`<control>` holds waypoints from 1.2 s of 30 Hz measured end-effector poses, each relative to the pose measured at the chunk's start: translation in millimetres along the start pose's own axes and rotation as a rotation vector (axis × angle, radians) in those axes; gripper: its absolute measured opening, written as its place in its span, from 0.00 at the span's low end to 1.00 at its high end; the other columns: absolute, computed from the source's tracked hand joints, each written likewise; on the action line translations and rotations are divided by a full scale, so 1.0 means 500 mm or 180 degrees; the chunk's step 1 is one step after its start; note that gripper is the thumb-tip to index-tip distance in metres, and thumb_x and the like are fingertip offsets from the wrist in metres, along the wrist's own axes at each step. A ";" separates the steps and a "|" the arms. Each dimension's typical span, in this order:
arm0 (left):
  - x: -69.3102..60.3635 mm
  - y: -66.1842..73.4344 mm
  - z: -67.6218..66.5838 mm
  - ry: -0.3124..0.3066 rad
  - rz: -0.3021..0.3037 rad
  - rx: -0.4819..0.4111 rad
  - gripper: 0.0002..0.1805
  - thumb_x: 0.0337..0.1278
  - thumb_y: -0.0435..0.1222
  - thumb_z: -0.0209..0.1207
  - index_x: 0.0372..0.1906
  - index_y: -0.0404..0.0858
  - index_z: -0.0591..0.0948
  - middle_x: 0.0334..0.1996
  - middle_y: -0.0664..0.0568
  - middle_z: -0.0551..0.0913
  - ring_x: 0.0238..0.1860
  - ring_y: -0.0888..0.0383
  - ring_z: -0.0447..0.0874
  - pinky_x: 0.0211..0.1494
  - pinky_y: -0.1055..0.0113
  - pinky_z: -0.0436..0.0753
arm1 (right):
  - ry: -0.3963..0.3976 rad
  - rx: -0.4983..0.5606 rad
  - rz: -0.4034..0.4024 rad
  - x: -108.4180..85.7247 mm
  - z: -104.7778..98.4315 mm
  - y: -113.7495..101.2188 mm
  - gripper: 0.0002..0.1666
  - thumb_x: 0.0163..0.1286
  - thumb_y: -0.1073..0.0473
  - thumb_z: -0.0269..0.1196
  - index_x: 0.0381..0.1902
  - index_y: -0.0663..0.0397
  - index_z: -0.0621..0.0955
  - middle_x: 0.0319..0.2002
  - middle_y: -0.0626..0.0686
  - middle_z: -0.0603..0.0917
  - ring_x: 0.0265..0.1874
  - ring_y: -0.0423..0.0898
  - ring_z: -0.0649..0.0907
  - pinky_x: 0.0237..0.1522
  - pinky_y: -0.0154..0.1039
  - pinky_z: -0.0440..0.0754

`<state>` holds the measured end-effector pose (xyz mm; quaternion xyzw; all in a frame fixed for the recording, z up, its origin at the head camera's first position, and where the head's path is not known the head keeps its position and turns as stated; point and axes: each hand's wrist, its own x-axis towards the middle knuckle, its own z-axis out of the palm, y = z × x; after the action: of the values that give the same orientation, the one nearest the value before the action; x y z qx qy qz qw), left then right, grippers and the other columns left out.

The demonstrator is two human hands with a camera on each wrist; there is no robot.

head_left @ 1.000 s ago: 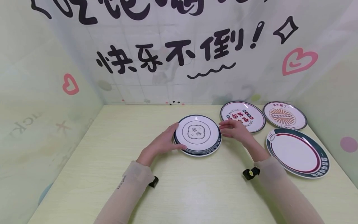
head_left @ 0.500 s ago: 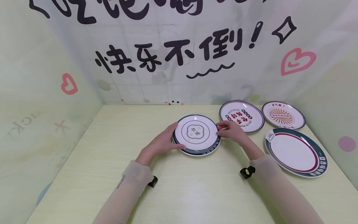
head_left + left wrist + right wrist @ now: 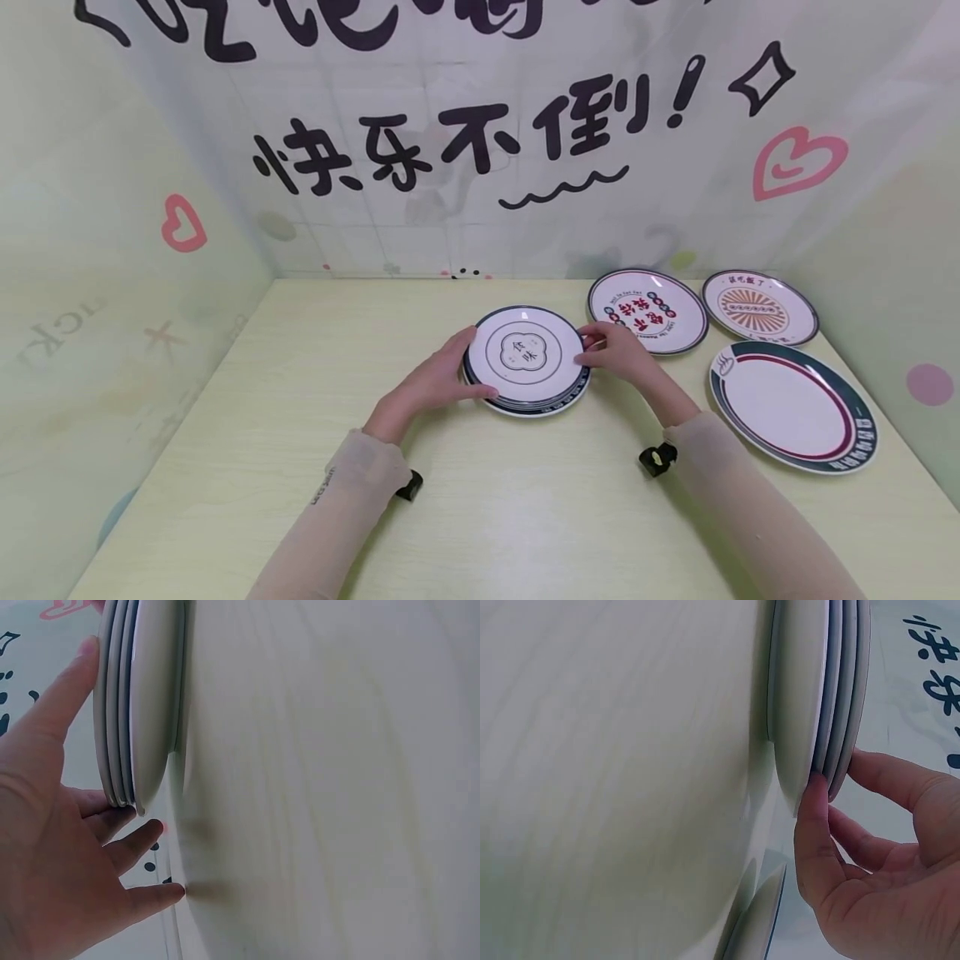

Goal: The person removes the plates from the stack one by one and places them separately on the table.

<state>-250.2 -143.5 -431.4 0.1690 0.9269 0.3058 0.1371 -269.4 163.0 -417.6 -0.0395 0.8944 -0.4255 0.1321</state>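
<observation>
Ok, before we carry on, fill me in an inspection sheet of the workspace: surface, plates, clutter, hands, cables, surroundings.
Surface: pale wood-grained table, no spills seen.
Job's things: plate stack stands near the middle; at the right lie a red-lettered plate, an orange-sunburst plate and a green-rimmed plate.
Clutter: nothing seen.
Hands: left hand spread at the stack's left edge; right hand pinches rims at its right.
Cables: nothing seen.
Surroundings: pale printed backdrop behind, with black characters and pink hearts.
</observation>
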 end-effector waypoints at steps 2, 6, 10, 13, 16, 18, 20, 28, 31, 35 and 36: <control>-0.001 0.001 0.000 -0.0007 0.0027 0.0019 0.64 0.48 0.59 0.71 0.81 0.41 0.45 0.82 0.46 0.47 0.81 0.47 0.46 0.83 0.51 0.54 | 0.0005 -0.0025 0.0048 0.001 0.001 -0.003 0.31 0.65 0.63 0.67 0.65 0.66 0.73 0.53 0.63 0.79 0.52 0.55 0.80 0.47 0.36 0.83; -0.003 0.004 -0.001 -0.0018 0.0057 0.0072 0.64 0.48 0.59 0.71 0.81 0.40 0.46 0.81 0.46 0.47 0.81 0.47 0.46 0.83 0.51 0.54 | -0.0025 0.0133 0.0178 0.002 0.002 -0.005 0.31 0.67 0.66 0.65 0.67 0.67 0.71 0.54 0.64 0.78 0.49 0.52 0.81 0.46 0.36 0.87; -0.005 0.005 -0.004 -0.0003 0.0080 0.0127 0.63 0.48 0.59 0.71 0.81 0.40 0.47 0.81 0.45 0.48 0.81 0.47 0.47 0.83 0.51 0.54 | -0.0031 0.0281 0.0266 0.002 0.003 -0.004 0.31 0.68 0.67 0.64 0.67 0.68 0.70 0.52 0.63 0.77 0.43 0.49 0.81 0.41 0.35 0.89; -0.005 0.004 -0.005 0.0020 0.0082 0.0162 0.63 0.48 0.59 0.71 0.81 0.40 0.48 0.81 0.45 0.49 0.81 0.47 0.47 0.83 0.51 0.54 | -0.0001 0.0272 0.0265 0.001 0.003 -0.004 0.30 0.68 0.68 0.63 0.67 0.68 0.71 0.53 0.64 0.77 0.41 0.48 0.81 0.40 0.34 0.89; -0.005 0.002 -0.005 0.0036 0.0075 0.0185 0.63 0.48 0.59 0.71 0.81 0.40 0.48 0.81 0.45 0.49 0.81 0.47 0.48 0.83 0.51 0.55 | 0.0020 0.0251 0.0244 -0.001 0.001 -0.006 0.30 0.68 0.68 0.63 0.66 0.69 0.71 0.53 0.65 0.77 0.41 0.48 0.81 0.40 0.35 0.89; -0.005 0.001 -0.004 0.0032 0.0069 0.0193 0.63 0.48 0.60 0.70 0.81 0.40 0.48 0.81 0.45 0.49 0.81 0.47 0.48 0.83 0.51 0.55 | 0.0037 0.0263 0.0246 -0.002 0.000 -0.009 0.30 0.67 0.69 0.62 0.66 0.69 0.71 0.54 0.65 0.76 0.42 0.49 0.81 0.41 0.35 0.89; -0.005 0.000 -0.003 0.0029 0.0068 0.0198 0.63 0.48 0.60 0.70 0.81 0.40 0.47 0.81 0.45 0.49 0.81 0.47 0.48 0.83 0.51 0.55 | 0.0050 0.0298 0.0268 -0.003 -0.003 -0.010 0.30 0.67 0.69 0.62 0.66 0.70 0.70 0.54 0.65 0.76 0.42 0.48 0.81 0.41 0.34 0.89; -0.005 -0.001 0.001 0.0047 0.0066 0.0163 0.63 0.47 0.60 0.71 0.81 0.41 0.47 0.81 0.46 0.49 0.81 0.45 0.49 0.82 0.49 0.56 | -0.0043 0.0768 0.0361 -0.015 -0.029 0.001 0.30 0.68 0.70 0.60 0.68 0.69 0.68 0.48 0.57 0.75 0.40 0.42 0.78 0.42 0.34 0.89; -0.004 0.000 0.001 0.0042 0.0051 0.0141 0.64 0.47 0.60 0.71 0.81 0.41 0.47 0.81 0.47 0.50 0.81 0.45 0.50 0.82 0.50 0.56 | -0.0031 0.0835 0.0352 -0.026 -0.048 0.007 0.30 0.70 0.69 0.59 0.69 0.68 0.68 0.47 0.56 0.75 0.37 0.40 0.79 0.42 0.33 0.89; -0.002 0.000 0.002 0.0037 0.0052 0.0140 0.63 0.48 0.60 0.70 0.81 0.41 0.47 0.81 0.47 0.50 0.81 0.46 0.50 0.83 0.50 0.56 | 0.0038 0.0868 0.0360 -0.044 -0.076 0.015 0.31 0.71 0.68 0.59 0.70 0.66 0.68 0.50 0.57 0.75 0.34 0.36 0.80 0.40 0.30 0.88; -0.002 0.000 0.002 0.0037 0.0053 0.0147 0.63 0.48 0.60 0.70 0.81 0.41 0.47 0.81 0.47 0.50 0.81 0.46 0.49 0.83 0.50 0.56 | 0.0056 0.0863 0.0362 -0.048 -0.083 0.018 0.31 0.71 0.67 0.59 0.70 0.66 0.68 0.51 0.58 0.75 0.34 0.35 0.80 0.40 0.30 0.88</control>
<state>-249.0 -143.3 -432.2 0.1780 0.9331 0.2864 0.1253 -257.3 204.4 -394.6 0.0332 0.8306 -0.5346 0.1522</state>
